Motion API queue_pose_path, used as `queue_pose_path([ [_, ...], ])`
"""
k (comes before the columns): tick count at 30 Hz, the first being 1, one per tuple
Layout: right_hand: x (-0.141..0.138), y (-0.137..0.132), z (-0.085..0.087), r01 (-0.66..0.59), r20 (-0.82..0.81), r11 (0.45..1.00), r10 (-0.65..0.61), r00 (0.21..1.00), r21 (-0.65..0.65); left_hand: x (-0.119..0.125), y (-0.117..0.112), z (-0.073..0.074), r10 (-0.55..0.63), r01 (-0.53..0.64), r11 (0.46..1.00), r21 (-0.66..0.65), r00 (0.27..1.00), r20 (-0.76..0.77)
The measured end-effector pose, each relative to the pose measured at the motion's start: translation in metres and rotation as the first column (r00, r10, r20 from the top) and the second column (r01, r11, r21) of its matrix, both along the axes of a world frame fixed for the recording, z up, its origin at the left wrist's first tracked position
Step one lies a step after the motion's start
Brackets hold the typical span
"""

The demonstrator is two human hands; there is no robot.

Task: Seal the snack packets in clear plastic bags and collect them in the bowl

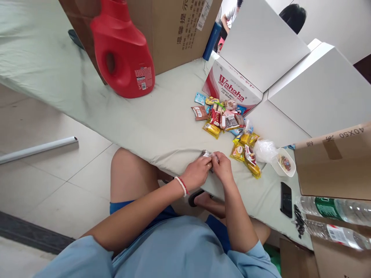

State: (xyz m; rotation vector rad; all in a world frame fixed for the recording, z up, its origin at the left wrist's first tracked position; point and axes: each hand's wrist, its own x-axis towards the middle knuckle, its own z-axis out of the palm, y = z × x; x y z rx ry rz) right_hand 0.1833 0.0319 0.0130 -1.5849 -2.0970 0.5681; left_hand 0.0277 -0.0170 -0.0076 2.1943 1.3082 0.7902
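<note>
Both my hands meet at the table's near edge, pinching a small silvery snack packet (pixel 207 154). My left hand (pixel 197 172), with a red and white bracelet on the wrist, grips it from the left. My right hand (pixel 222 166) grips it from the right with fingers curled. Just beyond lies a pile of several small wrapped snacks (pixel 223 117), and a second cluster of yellow packets (pixel 246 152) sits to the right of my hands.
A red detergent jug (pixel 123 50) stands before a big brown carton (pixel 176 31). A Wahaha box (pixel 232 87), white boards (pixel 319 92), a small cup with a clear bag (pixel 282 162), a black phone (pixel 286 199), two water bottles (pixel 336 208) and another carton (pixel 336 162) surround them. A person sits behind the boards.
</note>
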Motion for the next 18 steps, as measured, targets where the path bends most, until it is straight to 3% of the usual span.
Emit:
queue_pose_path([
  [1,0.000,0.000,-0.004,-0.019,0.020,1.000,0.019,1.000,0.022,-0.007,0.003,-0.001,0.038,-0.036,0.999,-0.023,0.995,0.093],
  [3,0.003,-0.003,-0.009,-0.050,0.061,0.997,0.046,0.997,0.062,-0.019,0.009,-0.002,0.220,-0.208,0.974,-0.087,0.959,0.179],
  [5,0.005,-0.009,-0.011,-0.066,0.098,0.994,0.057,0.994,0.085,-0.023,0.013,-0.002,0.410,-0.397,0.908,-0.134,0.907,0.092],
  [6,0.004,-0.012,-0.012,-0.062,0.107,0.994,0.052,0.993,0.092,-0.021,0.015,-0.001,0.448,-0.441,0.888,-0.134,0.894,0.024],
  [9,0.002,-0.018,-0.013,-0.012,0.078,0.992,0.002,0.997,0.123,-0.008,0.017,0.003,0.390,-0.397,0.908,-0.133,0.918,-0.077],
  [13,0.003,-0.031,-0.009,0.056,-0.082,0.994,-0.048,0.995,0.099,0.007,0.014,0.016,0.418,-0.407,0.881,-0.240,0.908,-0.006],
  [16,0.011,-0.050,-0.003,0.129,-0.332,0.990,-0.139,0.933,-0.049,0.016,-0.003,0.030,0.412,-0.380,0.902,-0.207,0.900,0.142],
  [18,0.017,-0.063,0.000,0.129,-0.519,0.971,-0.218,0.827,-0.201,0.024,-0.021,0.035,0.326,-0.314,0.945,-0.090,0.924,0.202],
])
